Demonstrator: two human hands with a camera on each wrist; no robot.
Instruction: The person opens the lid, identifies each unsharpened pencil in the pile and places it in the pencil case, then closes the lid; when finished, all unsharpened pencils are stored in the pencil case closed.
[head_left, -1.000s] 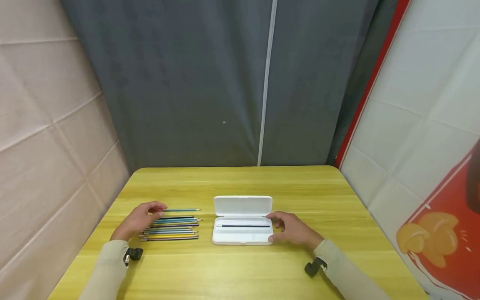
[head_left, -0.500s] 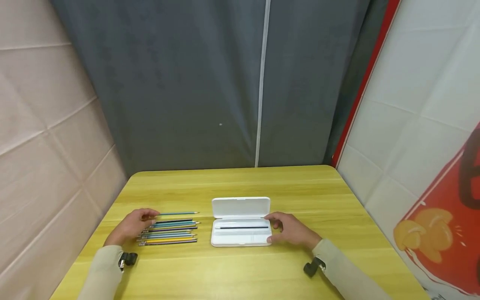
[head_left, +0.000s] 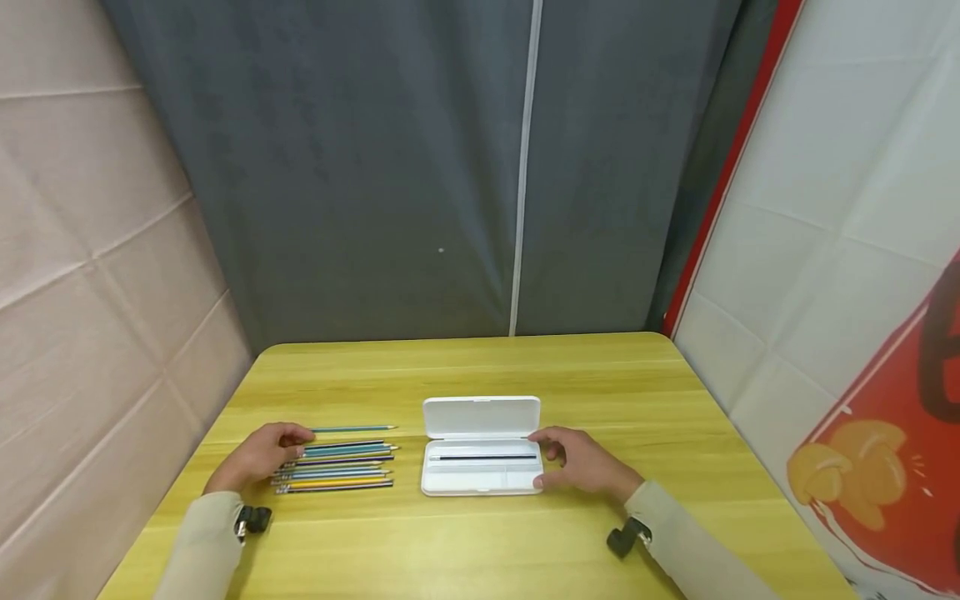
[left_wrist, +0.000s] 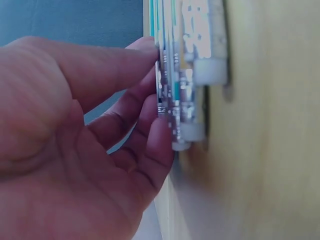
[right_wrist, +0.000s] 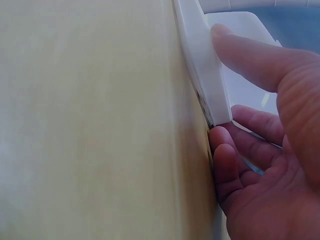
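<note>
My left hand [head_left: 262, 454] is at the left of the pencils, its thumb and forefinger pinching the rear part of a teal pencil [head_left: 354, 428], which lies behind the others with its point to the right. In front of it several pencils [head_left: 337, 473] lie side by side, their left ends partly under the hand. In the left wrist view, white-tipped pencil ends [left_wrist: 210, 71] show close to the fingers. My right hand [head_left: 581, 460] grips the right side of an open white pencil case [head_left: 465, 482], thumb at the front corner, fingers near the hinge. One dark pencil [head_left: 487, 457] lies inside the case.
The case's raised lid [head_left: 482, 415] stands toward the back. Everything sits on a yellow wood-grain table [head_left: 480, 542]. A grey curtain [head_left: 375, 208] hangs behind the table, with pale cloth walls [head_left: 112, 292] at the sides.
My left hand has slid left along the teal pencil, showing more of its length. My right hand keeps its place on the case. The head view has shifted slightly.
</note>
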